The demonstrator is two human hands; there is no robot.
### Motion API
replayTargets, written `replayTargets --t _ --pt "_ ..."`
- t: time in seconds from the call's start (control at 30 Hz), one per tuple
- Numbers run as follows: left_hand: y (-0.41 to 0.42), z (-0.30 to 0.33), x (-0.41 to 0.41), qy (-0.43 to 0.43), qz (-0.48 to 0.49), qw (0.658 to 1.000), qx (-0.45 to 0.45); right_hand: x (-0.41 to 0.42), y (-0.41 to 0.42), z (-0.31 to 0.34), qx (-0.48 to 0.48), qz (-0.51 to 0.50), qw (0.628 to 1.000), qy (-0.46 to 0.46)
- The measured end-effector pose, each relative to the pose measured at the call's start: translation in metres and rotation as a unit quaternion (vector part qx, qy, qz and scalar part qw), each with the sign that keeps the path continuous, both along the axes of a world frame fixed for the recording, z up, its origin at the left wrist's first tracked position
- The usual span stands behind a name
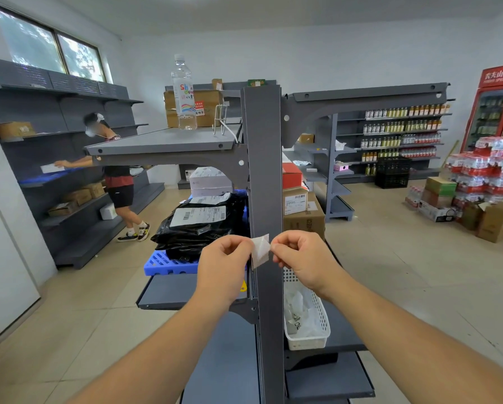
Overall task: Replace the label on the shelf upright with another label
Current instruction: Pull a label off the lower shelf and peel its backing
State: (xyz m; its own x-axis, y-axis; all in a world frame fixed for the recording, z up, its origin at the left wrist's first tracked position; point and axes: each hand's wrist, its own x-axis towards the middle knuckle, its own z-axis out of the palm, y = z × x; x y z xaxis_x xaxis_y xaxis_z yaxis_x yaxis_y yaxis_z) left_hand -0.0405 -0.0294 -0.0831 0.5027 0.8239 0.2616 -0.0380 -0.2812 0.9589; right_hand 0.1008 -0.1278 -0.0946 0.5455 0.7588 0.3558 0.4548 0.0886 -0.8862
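A: Where is the label (260, 249) right now?

B: You hold it between both hands, right in front of the grey shelf upright (264, 170), just below centre of view. It is a small white piece, partly folded.

A: And your grip?

B: Your left hand (225, 258) pinches its left edge at nine o'clock, fingers curled tight. Your right hand (300, 256) pinches the right edge at three o'clock, thumb and forefinger closed on it.

A: Anything close by?

B: A white basket (317, 322) sits at five o'clock from your hands, on the shelf right of the upright.
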Motion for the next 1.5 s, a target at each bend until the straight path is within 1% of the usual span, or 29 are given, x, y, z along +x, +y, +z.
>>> replayTargets --t 0.27,0.4,0.5,0.6,0.77,0.93,1.1,1.27,1.4,1.5 --pt "0.006 -0.003 -0.001 -0.013 0.020 0.998 -0.057 0.029 -0.014 -0.018 -0.023 -0.054 0.998 0.030" --pt "0.009 -0.005 -0.002 -0.019 0.030 0.998 -0.050 0.052 -0.025 -0.036 -0.038 -0.099 0.993 0.060" --pt "0.011 -0.009 -0.003 0.004 0.024 1.000 -0.018 0.071 -0.029 -0.055 -0.082 -0.159 0.982 0.060" --pt "0.011 -0.013 -0.005 0.014 0.017 1.000 -0.005 0.084 -0.028 -0.075 -0.168 -0.202 0.965 0.014" --pt "0.010 -0.020 -0.011 0.060 0.012 0.997 0.043 0.094 -0.013 -0.095 -0.261 -0.191 0.943 -0.079" --pt "0.016 -0.025 -0.021 0.072 0.032 0.996 0.039 0.103 0.014 -0.114 -0.324 -0.159 0.922 -0.141" --pt "0.022 -0.028 -0.031 0.074 0.052 0.996 0.008 0.110 0.035 -0.126 -0.344 -0.150 0.916 -0.144" --pt "0.027 -0.030 -0.037 0.083 0.067 0.994 0.007 0.113 0.046 -0.134 -0.366 -0.154 0.903 -0.164" --pt "0.029 -0.031 -0.036 0.077 0.072 0.994 -0.012 0.115 0.048 -0.133 -0.362 -0.158 0.904 -0.162" --pt "0.029 -0.030 -0.032 0.067 0.078 0.994 -0.042 0.119 0.047 -0.132 -0.353 -0.162 0.906 -0.169"
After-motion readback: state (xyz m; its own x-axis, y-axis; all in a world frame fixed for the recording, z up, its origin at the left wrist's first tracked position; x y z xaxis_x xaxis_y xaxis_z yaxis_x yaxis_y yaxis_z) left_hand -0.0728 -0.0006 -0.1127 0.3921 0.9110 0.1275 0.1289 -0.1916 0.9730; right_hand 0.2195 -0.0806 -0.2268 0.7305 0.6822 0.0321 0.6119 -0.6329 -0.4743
